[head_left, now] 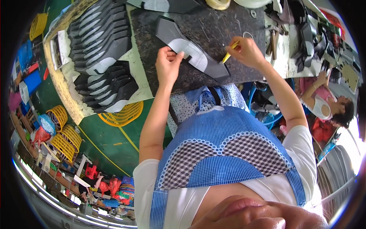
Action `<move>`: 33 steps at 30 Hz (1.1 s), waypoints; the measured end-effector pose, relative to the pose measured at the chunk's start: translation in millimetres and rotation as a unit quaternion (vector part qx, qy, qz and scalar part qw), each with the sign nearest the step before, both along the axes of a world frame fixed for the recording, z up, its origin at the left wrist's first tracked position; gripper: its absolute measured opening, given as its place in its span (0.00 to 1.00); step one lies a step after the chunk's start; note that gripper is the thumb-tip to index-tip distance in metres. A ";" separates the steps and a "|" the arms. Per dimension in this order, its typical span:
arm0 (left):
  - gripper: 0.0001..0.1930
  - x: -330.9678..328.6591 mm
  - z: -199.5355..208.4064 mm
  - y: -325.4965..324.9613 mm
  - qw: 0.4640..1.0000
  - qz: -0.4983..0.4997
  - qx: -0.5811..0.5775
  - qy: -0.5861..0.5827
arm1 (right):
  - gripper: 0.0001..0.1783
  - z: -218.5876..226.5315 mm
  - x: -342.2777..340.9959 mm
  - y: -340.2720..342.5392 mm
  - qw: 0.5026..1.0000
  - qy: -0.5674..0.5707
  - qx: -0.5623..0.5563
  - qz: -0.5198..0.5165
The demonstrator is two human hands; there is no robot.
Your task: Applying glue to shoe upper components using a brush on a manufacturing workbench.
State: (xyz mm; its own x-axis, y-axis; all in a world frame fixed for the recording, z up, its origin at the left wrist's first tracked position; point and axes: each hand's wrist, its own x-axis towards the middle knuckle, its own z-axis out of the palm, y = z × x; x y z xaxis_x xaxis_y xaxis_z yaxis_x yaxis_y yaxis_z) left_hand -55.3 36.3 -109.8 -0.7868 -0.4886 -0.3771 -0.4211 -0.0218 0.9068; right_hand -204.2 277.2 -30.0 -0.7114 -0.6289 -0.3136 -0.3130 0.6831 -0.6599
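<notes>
A curved dark grey and light grey piece, like a cut shoe upper, lies slantwise on the dark, worn work board. My left hand pinches its lower left edge, thumb on the light grey part. In my closed right hand is a slim yellow pointed tool; its exact kind is not clear. The tool's tip reaches down to the piece's right end, at or just above the dark grey surface.
Overlapping stacks of similar pieces lie left of the board. More pieces are at the far edge. A hammer-like tool and dark parts lie at right. Yellow baskets stand below left. Another person is at right.
</notes>
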 end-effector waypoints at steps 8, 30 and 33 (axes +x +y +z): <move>0.18 -2.8 18.0 -0.1 0.978 0.061 0.200 -0.003 | 0.12 -2.8 19.5 6.2 0.995 0.020 -0.093 0.034; 0.16 0.3 6.5 -1.2 0.959 0.066 0.276 0.020 | 0.08 -5.3 55.9 -27.6 0.981 0.061 -0.165 0.082; 0.17 -0.1 16.1 -3.3 0.959 0.080 0.272 -0.005 | 0.11 1.4 46.4 -9.4 0.968 0.018 -0.235 -0.090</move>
